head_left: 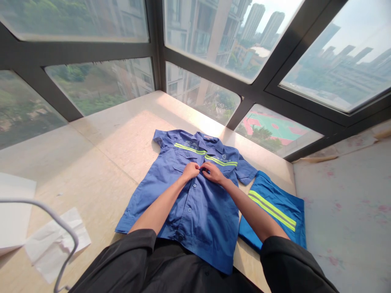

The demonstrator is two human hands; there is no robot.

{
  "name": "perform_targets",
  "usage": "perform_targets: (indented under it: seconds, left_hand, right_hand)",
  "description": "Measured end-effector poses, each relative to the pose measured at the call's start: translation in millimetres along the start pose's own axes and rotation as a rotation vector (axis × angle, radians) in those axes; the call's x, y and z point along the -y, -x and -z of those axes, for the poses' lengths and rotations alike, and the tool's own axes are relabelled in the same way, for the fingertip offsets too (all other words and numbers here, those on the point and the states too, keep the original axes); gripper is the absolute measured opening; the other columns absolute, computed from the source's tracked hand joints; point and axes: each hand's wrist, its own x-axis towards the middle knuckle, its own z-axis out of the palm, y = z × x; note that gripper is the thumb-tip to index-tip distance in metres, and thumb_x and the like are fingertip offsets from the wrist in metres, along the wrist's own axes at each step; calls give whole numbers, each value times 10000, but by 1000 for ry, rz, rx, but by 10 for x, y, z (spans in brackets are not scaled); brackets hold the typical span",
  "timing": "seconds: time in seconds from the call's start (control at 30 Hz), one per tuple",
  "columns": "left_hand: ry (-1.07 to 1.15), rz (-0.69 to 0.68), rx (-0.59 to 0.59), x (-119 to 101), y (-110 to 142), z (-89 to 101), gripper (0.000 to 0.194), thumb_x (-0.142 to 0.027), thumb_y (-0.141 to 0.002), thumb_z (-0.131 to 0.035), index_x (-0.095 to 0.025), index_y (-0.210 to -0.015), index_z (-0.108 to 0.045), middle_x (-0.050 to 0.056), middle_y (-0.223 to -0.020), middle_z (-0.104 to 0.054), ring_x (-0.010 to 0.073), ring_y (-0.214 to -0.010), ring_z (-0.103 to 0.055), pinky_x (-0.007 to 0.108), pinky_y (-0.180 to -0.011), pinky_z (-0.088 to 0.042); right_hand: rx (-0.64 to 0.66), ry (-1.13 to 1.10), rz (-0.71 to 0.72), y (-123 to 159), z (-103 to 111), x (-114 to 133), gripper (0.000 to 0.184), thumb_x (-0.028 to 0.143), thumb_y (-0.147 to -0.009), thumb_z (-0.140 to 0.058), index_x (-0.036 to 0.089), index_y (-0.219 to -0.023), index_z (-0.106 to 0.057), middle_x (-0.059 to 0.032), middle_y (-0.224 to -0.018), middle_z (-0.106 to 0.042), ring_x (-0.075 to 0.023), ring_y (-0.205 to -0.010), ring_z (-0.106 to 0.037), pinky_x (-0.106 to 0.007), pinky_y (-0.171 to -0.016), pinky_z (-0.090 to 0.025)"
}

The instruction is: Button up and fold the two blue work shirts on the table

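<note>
A blue short-sleeved work shirt (210, 211) lies front up on the pale stone sill, its collar toward the window corner. Yellow-green reflective stripes cross its chest. Both hands meet at the front placket, just below the stripes. My left hand (192, 170) pinches the placket edge, and my right hand (211, 172) grips the fabric right beside it with bent fingers. Whatever button sits between the fingertips is hidden. Lower on the placket, several buttons show, one of them a round blue button (194, 186).
To the right lies a folded bright blue garment (275, 211) with reflective stripes, against the papered wall (342, 203). At left are a crumpled white paper (58, 240), a grey cable (45, 206) and a white box-like object (15, 211). Dark window frames (104, 51) border the sill (100, 162).
</note>
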Motion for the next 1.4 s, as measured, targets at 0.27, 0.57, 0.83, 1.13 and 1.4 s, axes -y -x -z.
perform_targets:
  seconds: [0.27,0.57,0.83,1.13,1.4]
  left_hand:
    - [50,38,34,-19,-14,27,245,-70,-650,-606,-136,-814,-776,59,-770,-730,196,-793,-663,264,-757,-487]
    - [179,105,78,-2,-8,67,236,-59,-660,-623,-125,-835,-767,27,-702,-699,138,-665,-606,222,-628,-455]
    - [266,150,103,0,2,105,221,-58,-651,-643,-128,-834,-745,-15,-604,-625,97,-536,-504,211,-555,-408]
    - [315,120,72,51,-9,46,305,-33,-648,-627,-114,-936,-688,-42,-566,-574,86,-509,-494,189,-525,-394]
    - [222,-3,24,92,30,-6,247,-51,-683,-608,-128,-882,-733,24,-755,-705,142,-724,-646,231,-706,-496]
  right_hand:
    - [136,59,-2,-114,107,-126,147,273,-865,-684,205,-965,-768,-72,-925,-699,-182,-804,-628,-296,-756,-480]
    - [157,26,51,-145,122,-164,193,299,-899,-628,238,-979,-792,-76,-954,-728,-190,-822,-655,-293,-754,-493]
    - [143,29,91,-107,122,-152,216,277,-892,-625,260,-1038,-784,-73,-997,-732,-187,-848,-671,-286,-783,-501]
    - [15,77,-36,17,-80,-111,230,207,-884,-612,231,-1056,-764,-84,-1029,-712,-194,-892,-652,-308,-821,-506]
    - [-27,-72,-101,4,-88,-181,175,190,-836,-647,207,-962,-768,-57,-927,-702,-160,-750,-611,-292,-732,-492]
